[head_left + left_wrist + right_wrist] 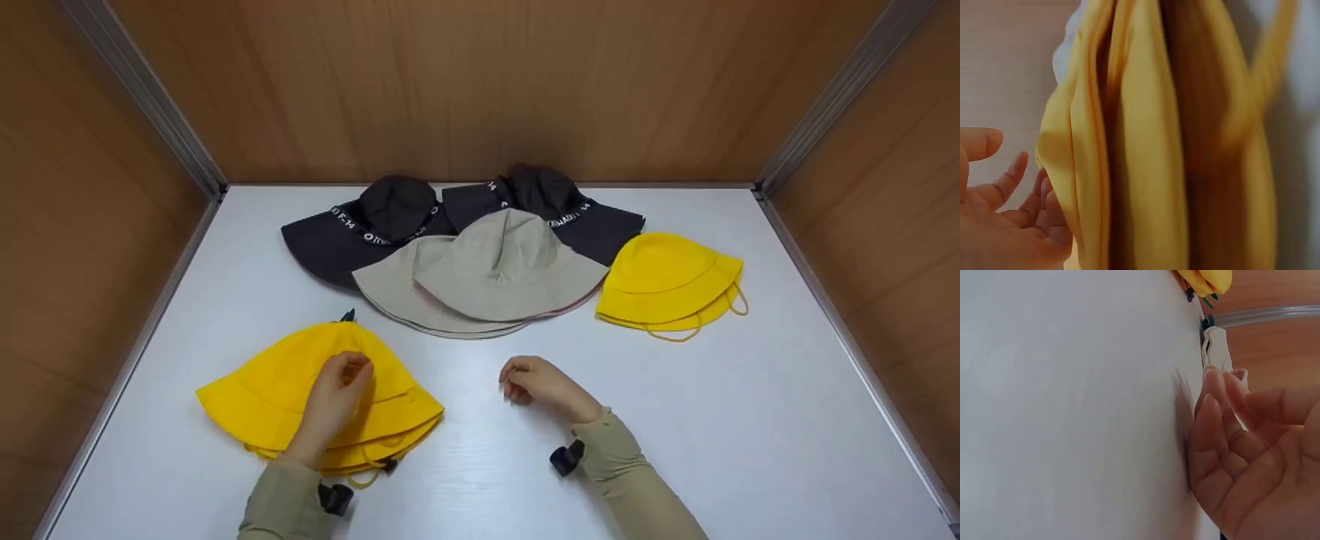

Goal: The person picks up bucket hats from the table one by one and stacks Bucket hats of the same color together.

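Note:
A stack of yellow bucket hats [262,390] lies at the front left of the white table [712,420]. My left hand [351,369] rests on the top hat's crown, fingers loosely bent. In the left wrist view the relaxed fingers [1019,169] lie beside the layered yellow brims [1145,140], with the thumb held apart. My right hand [514,384] rests on the bare table to the right of that stack. Its fingers are loosely curled and hold nothing. The right wrist view shows its empty palm [1247,461] against the tabletop [1072,410].
At the back lie two black bucket hats with white lettering [390,217] [555,202]. Stacked beige hats [487,277] sit in front of them, and another yellow hat pile [667,281] lies to the right. Wooden walls with metal rails [832,97] enclose the table.

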`<act>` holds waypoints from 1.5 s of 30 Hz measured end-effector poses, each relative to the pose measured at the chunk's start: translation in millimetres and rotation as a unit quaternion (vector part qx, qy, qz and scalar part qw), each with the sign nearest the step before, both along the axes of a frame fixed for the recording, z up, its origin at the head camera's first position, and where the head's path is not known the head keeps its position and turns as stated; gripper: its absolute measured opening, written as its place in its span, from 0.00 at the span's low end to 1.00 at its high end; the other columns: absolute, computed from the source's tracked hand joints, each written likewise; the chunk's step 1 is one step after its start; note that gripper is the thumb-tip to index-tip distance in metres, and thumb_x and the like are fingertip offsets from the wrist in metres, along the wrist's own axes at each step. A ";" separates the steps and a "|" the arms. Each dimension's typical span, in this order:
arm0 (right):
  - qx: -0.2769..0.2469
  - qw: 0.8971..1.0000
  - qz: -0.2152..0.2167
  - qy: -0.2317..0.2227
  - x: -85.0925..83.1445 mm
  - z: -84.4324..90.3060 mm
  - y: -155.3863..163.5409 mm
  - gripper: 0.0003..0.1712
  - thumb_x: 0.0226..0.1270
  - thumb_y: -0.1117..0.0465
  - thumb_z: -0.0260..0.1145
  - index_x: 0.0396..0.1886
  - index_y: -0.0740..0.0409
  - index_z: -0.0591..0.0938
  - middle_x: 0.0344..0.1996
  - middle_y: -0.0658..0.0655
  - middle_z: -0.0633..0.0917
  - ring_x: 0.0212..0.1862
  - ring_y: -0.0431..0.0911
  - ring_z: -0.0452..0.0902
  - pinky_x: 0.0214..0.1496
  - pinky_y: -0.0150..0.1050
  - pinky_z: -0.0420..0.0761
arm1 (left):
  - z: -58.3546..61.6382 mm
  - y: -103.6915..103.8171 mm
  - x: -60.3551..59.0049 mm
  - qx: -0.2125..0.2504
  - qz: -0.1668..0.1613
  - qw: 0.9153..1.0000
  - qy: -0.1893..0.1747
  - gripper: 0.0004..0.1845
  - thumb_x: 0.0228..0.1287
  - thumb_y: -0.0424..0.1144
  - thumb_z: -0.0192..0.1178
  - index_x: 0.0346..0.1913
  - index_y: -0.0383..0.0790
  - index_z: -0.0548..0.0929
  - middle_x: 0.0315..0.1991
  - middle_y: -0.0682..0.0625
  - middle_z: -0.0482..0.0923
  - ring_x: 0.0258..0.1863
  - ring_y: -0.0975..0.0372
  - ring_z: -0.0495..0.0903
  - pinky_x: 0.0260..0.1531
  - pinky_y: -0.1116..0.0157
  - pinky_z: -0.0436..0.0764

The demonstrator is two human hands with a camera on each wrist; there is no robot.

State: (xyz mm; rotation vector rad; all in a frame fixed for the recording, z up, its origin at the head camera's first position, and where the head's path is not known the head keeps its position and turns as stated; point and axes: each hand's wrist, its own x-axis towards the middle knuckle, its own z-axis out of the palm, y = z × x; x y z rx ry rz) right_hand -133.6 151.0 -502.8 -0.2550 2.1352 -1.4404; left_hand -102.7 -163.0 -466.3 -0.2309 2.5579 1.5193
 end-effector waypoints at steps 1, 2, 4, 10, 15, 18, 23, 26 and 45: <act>-0.001 1.000 -0.005 0.000 0.2 0.1 5.0 0.12 0.71 0.66 0.49 0.36 0.68 0.78 0.25 0.52 0.80 0.26 0.41 0.73 0.29 0.32 0.72 | -2.1 8.1 -0.2 0.004 0.000 1.000 0.006 0.14 0.71 0.38 0.51 0.53 0.33 0.72 0.53 0.40 0.69 0.52 0.51 0.67 0.59 0.55 0.69; -0.002 1.000 -0.010 0.000 0.4 -0.2 10.1 0.12 0.71 0.65 0.49 0.37 0.68 0.78 0.25 0.52 0.80 0.26 0.41 0.73 0.29 0.32 0.73 | -3.9 15.8 -0.4 0.005 -0.001 1.000 0.013 0.14 0.71 0.37 0.52 0.53 0.33 0.73 0.52 0.40 0.68 0.52 0.52 0.67 0.59 0.55 0.69; -0.006 1.000 -0.019 0.001 1.1 -0.8 20.2 0.12 0.72 0.64 0.50 0.37 0.68 0.77 0.26 0.52 0.80 0.26 0.41 0.73 0.30 0.32 0.74 | -6.2 29.8 -0.8 0.002 -0.003 1.000 0.024 0.13 0.69 0.36 0.53 0.51 0.33 0.74 0.52 0.40 0.68 0.52 0.51 0.67 0.61 0.54 0.69; -0.020 0.998 -0.052 -0.011 4.0 -4.2 49.2 0.14 0.73 0.62 0.50 0.40 0.70 0.76 0.26 0.52 0.80 0.27 0.40 0.74 0.31 0.32 0.76 | -3.2 67.2 2.6 -0.065 -0.027 0.996 0.063 0.12 0.66 0.38 0.58 0.49 0.37 0.77 0.57 0.42 0.68 0.57 0.51 0.65 0.63 0.52 0.66; -0.021 0.997 -0.074 -0.018 5.8 -5.6 67.0 0.14 0.73 0.62 0.49 0.42 0.71 0.75 0.26 0.51 0.79 0.27 0.40 0.74 0.32 0.30 0.77 | -2.0 98.2 8.4 -0.102 -0.080 0.982 0.138 0.09 0.63 0.38 0.61 0.44 0.37 0.79 0.51 0.42 0.71 0.52 0.50 0.67 0.56 0.53 0.69; -0.025 0.996 -0.086 -0.025 5.8 -5.5 73.5 0.14 0.73 0.62 0.49 0.42 0.70 0.75 0.26 0.51 0.79 0.27 0.40 0.74 0.32 0.30 0.78 | -6.2 113.3 8.5 -0.106 -0.122 0.976 0.143 0.09 0.63 0.38 0.61 0.43 0.38 0.79 0.49 0.42 0.72 0.50 0.51 0.69 0.54 0.54 0.72; -0.032 0.993 -0.102 -0.042 6.1 -5.7 79.4 0.13 0.72 0.62 0.50 0.41 0.69 0.76 0.25 0.51 0.79 0.27 0.39 0.75 0.32 0.30 0.79 | -19.6 131.7 6.5 -0.121 -0.152 0.973 0.124 0.12 0.63 0.39 0.62 0.45 0.37 0.77 0.48 0.41 0.72 0.47 0.52 0.70 0.50 0.55 0.74; -0.034 0.993 -0.107 -0.045 6.8 -5.6 82.7 0.13 0.72 0.62 0.50 0.41 0.69 0.75 0.25 0.51 0.79 0.27 0.39 0.75 0.32 0.30 0.79 | -26.3 141.4 7.7 -0.133 -0.154 0.973 0.110 0.18 0.61 0.40 0.63 0.50 0.35 0.75 0.50 0.38 0.70 0.49 0.49 0.68 0.52 0.53 0.72; -0.019 0.990 -0.129 -0.062 3.6 -3.2 101.2 0.13 0.73 0.60 0.51 0.42 0.67 0.75 0.26 0.51 0.79 0.26 0.40 0.75 0.31 0.31 0.80 | -33.6 178.3 13.7 -0.343 -0.206 0.916 0.024 0.47 0.45 0.51 0.74 0.66 0.34 0.67 0.69 0.28 0.54 0.69 0.37 0.54 0.64 0.40 0.58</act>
